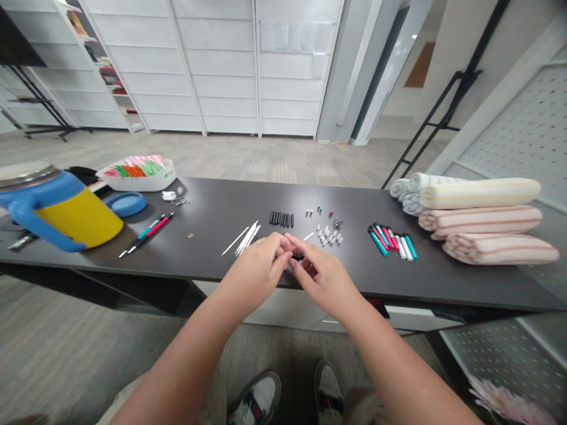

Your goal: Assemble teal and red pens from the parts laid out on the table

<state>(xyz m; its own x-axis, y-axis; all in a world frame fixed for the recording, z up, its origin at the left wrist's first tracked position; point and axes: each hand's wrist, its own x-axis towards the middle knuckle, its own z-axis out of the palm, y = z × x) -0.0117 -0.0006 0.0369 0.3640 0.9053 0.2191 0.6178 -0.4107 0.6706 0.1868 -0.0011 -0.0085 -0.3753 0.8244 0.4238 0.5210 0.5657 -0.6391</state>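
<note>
My left hand and my right hand meet over the near edge of the dark table. Both are pinched on a small black pen part held between their fingertips. Just beyond them lie white ink refills, a row of black pen grips, small white and grey tips and a few springs. To the right sit coloured pen barrels in pink, teal and white.
A yellow jug with a blue handle stands at the left, its blue lid beside it. Finished pens lie near it. A white tray of coloured items sits behind. Rolled towels are stacked at the right.
</note>
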